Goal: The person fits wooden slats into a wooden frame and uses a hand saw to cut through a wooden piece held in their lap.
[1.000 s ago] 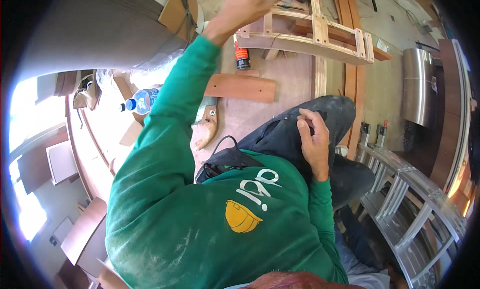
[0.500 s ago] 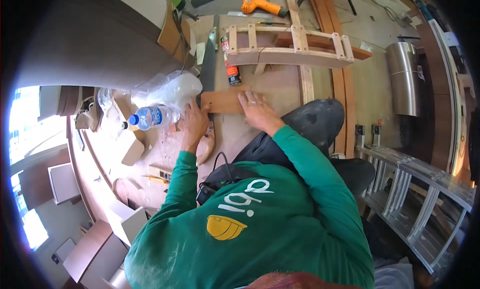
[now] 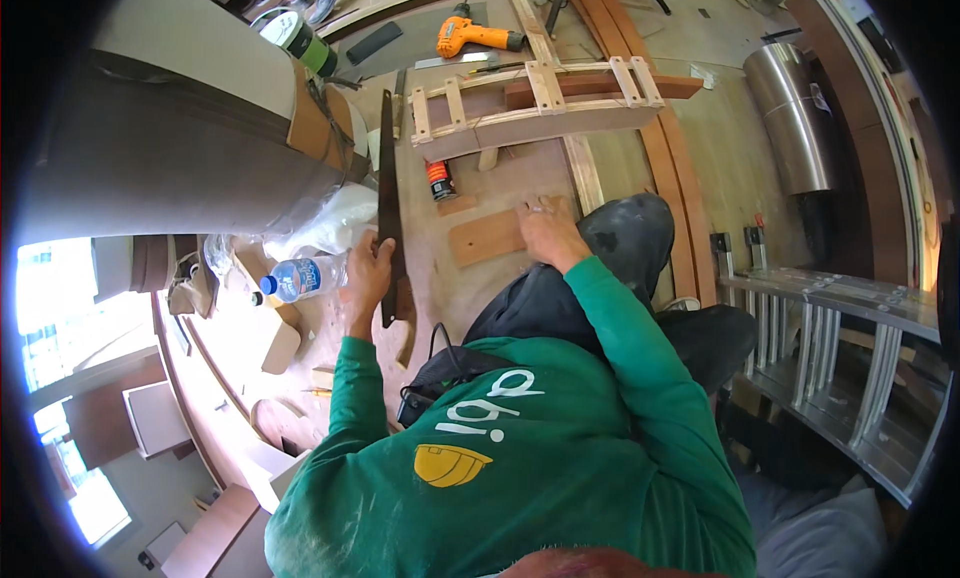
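My left hand [image 3: 368, 276] has its fingers wrapped round the long dark blade of a handsaw [image 3: 389, 198], whose wooden handle lies toward my body. Beside that hand lies a plastic water bottle [image 3: 305, 278]. My right hand [image 3: 548, 233] grips the right end of a flat reddish wooden board [image 3: 480, 240] lying on plywood near my bent knee; its fingertips are hard to make out. A red-and-black can [image 3: 440, 181] lies beyond the board, with a small wood offcut [image 3: 456, 205] beside it.
A slatted wooden frame [image 3: 540, 118] lies across the top middle, below an orange drill [image 3: 470, 38]. An aluminium ladder [image 3: 830, 288], clamps [image 3: 755, 246] and a steel cylinder [image 3: 785, 118] are at right. Long boards [image 3: 670, 178] run along the right. A grey panel [image 3: 170, 158] fills the upper left.
My left hand has come down from near the drill to the saw, whose blade has shifted. My right hand has moved from my lap onto the board, which now lies further from the saw.
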The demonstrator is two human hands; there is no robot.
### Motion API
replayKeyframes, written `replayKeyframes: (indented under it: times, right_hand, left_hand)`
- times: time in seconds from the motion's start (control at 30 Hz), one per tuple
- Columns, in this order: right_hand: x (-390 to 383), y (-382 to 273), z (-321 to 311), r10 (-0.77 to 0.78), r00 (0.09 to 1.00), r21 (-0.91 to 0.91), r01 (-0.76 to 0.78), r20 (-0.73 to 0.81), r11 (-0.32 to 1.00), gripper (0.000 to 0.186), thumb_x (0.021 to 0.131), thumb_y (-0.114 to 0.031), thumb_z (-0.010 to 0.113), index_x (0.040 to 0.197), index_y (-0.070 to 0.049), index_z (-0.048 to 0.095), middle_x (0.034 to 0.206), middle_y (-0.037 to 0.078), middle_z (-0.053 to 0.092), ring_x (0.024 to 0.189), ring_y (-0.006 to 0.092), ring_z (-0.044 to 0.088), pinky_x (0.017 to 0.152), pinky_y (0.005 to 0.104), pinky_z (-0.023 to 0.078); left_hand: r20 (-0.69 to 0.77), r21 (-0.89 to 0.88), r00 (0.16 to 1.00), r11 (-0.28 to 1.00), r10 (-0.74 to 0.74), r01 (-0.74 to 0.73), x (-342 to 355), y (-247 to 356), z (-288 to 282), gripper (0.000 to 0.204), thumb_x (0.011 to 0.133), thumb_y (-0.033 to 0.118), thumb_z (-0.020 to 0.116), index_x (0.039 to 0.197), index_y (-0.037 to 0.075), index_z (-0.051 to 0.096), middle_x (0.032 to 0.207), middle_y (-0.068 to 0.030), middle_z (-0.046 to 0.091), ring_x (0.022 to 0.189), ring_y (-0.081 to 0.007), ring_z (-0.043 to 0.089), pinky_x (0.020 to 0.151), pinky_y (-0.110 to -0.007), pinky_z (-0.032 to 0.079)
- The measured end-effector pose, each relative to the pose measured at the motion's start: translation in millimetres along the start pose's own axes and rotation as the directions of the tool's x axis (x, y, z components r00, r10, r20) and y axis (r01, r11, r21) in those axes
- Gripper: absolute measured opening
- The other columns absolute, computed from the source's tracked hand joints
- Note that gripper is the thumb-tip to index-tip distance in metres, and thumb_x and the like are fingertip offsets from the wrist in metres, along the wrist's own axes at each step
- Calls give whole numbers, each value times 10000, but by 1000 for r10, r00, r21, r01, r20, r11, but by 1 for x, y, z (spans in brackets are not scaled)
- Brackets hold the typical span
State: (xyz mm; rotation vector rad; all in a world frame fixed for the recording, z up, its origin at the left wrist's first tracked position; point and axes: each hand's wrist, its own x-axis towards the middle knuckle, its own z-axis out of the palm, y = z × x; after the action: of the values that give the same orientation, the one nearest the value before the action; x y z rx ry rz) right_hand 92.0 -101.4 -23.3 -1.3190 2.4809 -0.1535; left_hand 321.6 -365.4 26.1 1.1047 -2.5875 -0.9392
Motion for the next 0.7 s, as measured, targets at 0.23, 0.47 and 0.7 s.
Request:
replayKeyframes:
  times: [0.23, 0.47, 0.7]
  right_hand:
    - [-69, -55, -72, -93, 995, 855, 30, 22, 518, 767, 969, -414, 761, 1513, 33, 456, 1424, 248, 597, 1354, 354, 569, 1117, 437, 471]
    - [-104, -61, -100, -85, 974, 938, 175, -209, -298, 827, 964, -445, 776, 1513, 58, 416, 1401, 217, 603, 1308, 317, 613, 1142, 438, 457]
    - [-174, -2, -119, 300, 918, 704, 392, -258, -593, 444, 1035, -260, 692, 1351, 20, 553, 813, 18, 604, 755, 189, 671, 771, 395, 574]
  left_hand:
    - [-169, 4, 956, 970, 241, -244, -17, 127, -99, 237, 1025, 209, 690, 938, 2, 611, 761, -106, 527, 691, -216, 512, 643, -371, 426]
    - [-429, -550, 817, 606, 387, -575, 43, 295, -78, 303, 1065, 331, 684, 995, 37, 659, 816, 74, 517, 762, -36, 411, 664, -234, 352]
    - [217, -834, 710, 505, 670, -221, 57, 348, 25, 434, 1060, 440, 668, 1137, 13, 673, 968, -19, 652, 894, -125, 575, 786, -293, 484]
